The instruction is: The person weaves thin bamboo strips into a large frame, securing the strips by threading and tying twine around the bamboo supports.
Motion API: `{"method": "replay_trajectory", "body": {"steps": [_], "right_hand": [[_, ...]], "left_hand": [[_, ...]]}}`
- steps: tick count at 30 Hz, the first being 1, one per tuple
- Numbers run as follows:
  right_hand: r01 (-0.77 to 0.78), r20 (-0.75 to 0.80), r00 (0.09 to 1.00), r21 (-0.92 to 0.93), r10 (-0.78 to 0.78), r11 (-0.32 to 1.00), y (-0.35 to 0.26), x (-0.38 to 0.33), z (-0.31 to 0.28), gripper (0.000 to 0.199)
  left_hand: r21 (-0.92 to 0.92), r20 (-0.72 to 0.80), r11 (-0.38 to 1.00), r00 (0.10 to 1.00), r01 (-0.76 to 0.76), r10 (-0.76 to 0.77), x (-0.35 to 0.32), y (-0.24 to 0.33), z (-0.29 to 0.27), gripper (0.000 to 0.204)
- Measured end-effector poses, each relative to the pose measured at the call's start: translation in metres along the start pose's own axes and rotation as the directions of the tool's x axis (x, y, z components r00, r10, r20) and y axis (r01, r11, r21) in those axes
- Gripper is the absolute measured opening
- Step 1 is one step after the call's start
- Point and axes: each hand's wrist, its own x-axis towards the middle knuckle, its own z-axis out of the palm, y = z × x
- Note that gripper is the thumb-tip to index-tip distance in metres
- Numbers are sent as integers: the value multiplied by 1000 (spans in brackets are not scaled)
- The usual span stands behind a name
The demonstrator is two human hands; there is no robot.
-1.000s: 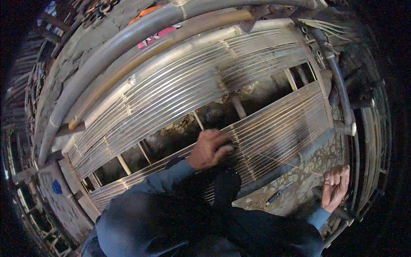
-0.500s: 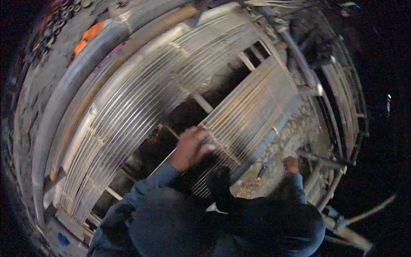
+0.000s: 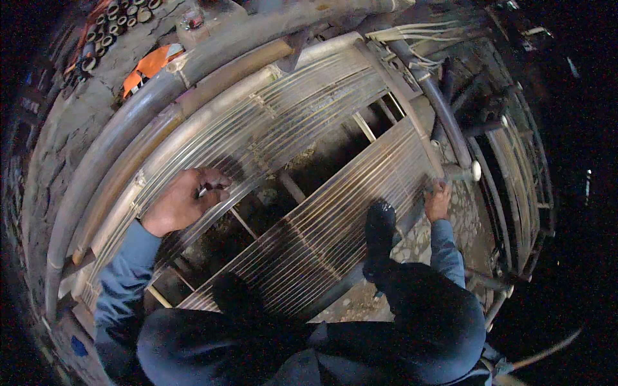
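Note:
My left hand (image 3: 183, 201) is over the upper band of thin bamboo slats (image 3: 283, 122), at its left part. Its fingers are curled, with a small white thing (image 3: 203, 191) at their tips that I cannot make out. At the right, my right hand (image 3: 438, 201) is closed by the lower end of the end crossbar (image 3: 402, 100); what lies under its fingers is hidden. Between the hands stretches the lower band of slats (image 3: 360, 193), with my dark-covered foot (image 3: 380, 222) on its right part. My other foot (image 3: 235, 293) is farther left on it, in shadow.
Thick bamboo poles (image 3: 116, 141) run along the far left side. A dark gap (image 3: 264, 206) with cross-sticks parts the slat bands. An orange object (image 3: 151, 63) lies beyond the poles, near a stack of cut tubes (image 3: 119, 22). Stony ground (image 3: 454, 225) shows at right.
My left hand has moved left, from the lower band's edge to the upper band. My right hand has moved up to the crossbar's end. My feet now show on the lower slats.

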Motion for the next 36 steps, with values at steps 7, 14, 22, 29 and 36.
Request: {"method": "replay_trajectory", "body": {"steps": [7, 14, 22, 29, 36], "right_hand": [[-143, 264, 940, 879, -215, 454, 96, 27, 26, 14], [-242, 203, 969, 665, -141, -707, 1, 86, -122, 13], [-457, 362, 869, 848, -337, -268, 45, 127, -125, 17], [-449, 343, 844, 872, -412, -193, 96, 73, -114, 18], [-348, 484, 819, 846, -308, 405, 45, 119, -162, 23]], "left_hand": [[242, 231, 969, 973, -58, 0, 53, 83, -35, 34], [342, 224, 927, 971, -153, 78, 207, 164, 41, 47], [71, -156, 964, 951, -257, 265, 328, 181, 265, 57], [-213, -3, 970, 993, -120, 122, 333, 196, 336, 50], [-238, -450, 962, 893, -134, 13, 328, 190, 312, 24]]}}
